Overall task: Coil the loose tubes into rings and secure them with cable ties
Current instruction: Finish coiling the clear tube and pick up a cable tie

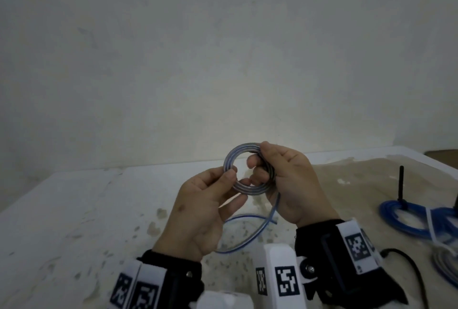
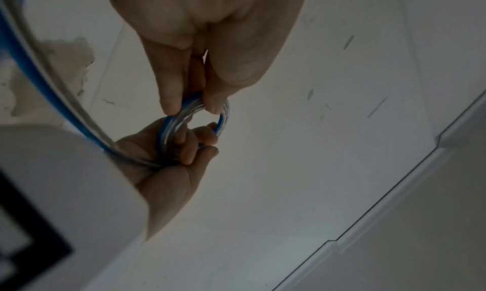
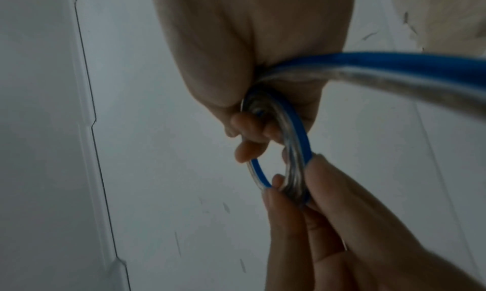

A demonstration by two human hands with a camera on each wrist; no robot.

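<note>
I hold a clear tube with a blue stripe, wound into a small ring (image 1: 231,155), above the table in front of me. My left hand (image 1: 233,177) pinches the ring's lower left side between thumb and fingers. On the right side, my right hand (image 1: 260,160) has its fingers curled through the ring and its thumb on top. The loose tail (image 1: 272,214) of the tube hangs from under the right hand and curves down to the table. In the left wrist view the left hand (image 2: 193,108) pinches the ring (image 2: 222,121). From the right wrist, the right hand (image 3: 257,116) grips the ring (image 3: 297,137).
On the worn white table (image 1: 74,209), at the right, lies a blue tube coil (image 1: 409,219) bound with a white cable tie (image 1: 432,224), beside a black upright post (image 1: 401,184). Another clear coil (image 1: 444,263) and a black cable (image 1: 406,260) lie at the near right. A wall stands behind.
</note>
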